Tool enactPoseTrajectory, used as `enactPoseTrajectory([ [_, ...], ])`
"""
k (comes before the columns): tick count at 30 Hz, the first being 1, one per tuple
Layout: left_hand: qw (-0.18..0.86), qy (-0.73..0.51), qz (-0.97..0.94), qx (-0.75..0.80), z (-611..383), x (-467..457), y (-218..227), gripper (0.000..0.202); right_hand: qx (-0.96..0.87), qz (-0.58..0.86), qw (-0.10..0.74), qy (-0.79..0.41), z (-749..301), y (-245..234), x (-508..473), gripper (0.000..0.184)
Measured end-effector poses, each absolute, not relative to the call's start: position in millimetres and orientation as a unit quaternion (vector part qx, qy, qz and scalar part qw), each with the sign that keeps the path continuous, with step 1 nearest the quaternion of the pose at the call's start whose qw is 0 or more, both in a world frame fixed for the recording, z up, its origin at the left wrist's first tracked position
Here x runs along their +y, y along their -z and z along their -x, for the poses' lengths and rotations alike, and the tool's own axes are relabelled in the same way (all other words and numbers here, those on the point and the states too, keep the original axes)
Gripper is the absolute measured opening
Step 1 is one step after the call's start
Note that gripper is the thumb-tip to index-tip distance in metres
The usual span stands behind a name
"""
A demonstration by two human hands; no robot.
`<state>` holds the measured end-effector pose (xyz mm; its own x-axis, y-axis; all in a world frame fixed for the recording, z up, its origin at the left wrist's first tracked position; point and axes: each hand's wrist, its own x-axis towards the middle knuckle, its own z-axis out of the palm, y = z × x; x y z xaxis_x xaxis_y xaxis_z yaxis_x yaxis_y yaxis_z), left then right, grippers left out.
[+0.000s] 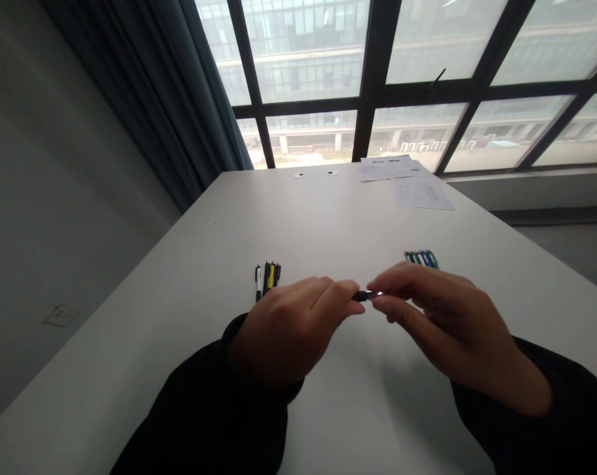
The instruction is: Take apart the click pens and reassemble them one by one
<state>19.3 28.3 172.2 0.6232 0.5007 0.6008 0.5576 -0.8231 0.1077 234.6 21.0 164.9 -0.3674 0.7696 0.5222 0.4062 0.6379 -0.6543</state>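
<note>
Above the white table [347, 422], my left hand [298, 323] is closed around a pen [360, 296], whose black grip end sticks out past the fingers. The thumb and forefinger of my right hand [441, 316] pinch the pen's shiny silver tip part. Most of the barrel is hidden inside my left hand. Beyond my left hand lie several pens [271, 274], black, yellow and white, partly covered by it. Past my right hand is a row of several pens [421, 258] in blue, green, white and dark colours, their lower parts hidden.
Printed papers [421, 192] lie at the far right of the table, near the window [313, 59]. Two round fittings [333, 173] sit at the far edge. A dark curtain [179, 99] hangs at the left, and a wall socket [61, 315] is beside the table.
</note>
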Motion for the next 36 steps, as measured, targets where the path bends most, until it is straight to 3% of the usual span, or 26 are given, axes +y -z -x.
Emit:
enactPoseTrajectory([
  [2,0.049,0.313,0.902,-0.292,-19,28,-174,0.022,-0.811,0.36,0.422,-0.188,-235,-167,21,0.008],
  [9,0.054,0.283,0.91,-0.297,-16,28,-175,0.021,-0.827,0.277,0.452,-0.185,-237,-167,21,0.018],
  [17,0.06,0.269,0.906,-0.322,-20,29,-172,0.019,-0.819,0.305,0.452,-0.18,-239,-166,21,0.02],
  [22,0.063,0.272,0.904,-0.324,-21,30,-171,0.017,-0.821,0.34,0.423,-0.175,-238,-169,21,0.012],
  [24,0.076,0.272,0.901,-0.33,-22,29,-171,0.018,-0.829,0.378,0.372,-0.179,-240,-166,27,0.006],
  [29,0.108,0.281,0.89,-0.343,-23,27,-171,0.02,-0.874,0.434,0.12,-0.185,-245,-131,51,0.01],
  [32,0.103,0.274,0.894,-0.339,-22,27,-171,0.023,-0.869,0.465,0.046,-0.161,-245,-102,63,0.012],
  [36,0.096,0.26,0.899,-0.339,-20,28,-170,0.026,-0.864,0.478,0.008,-0.158,-241,-75,73,0.011],
])
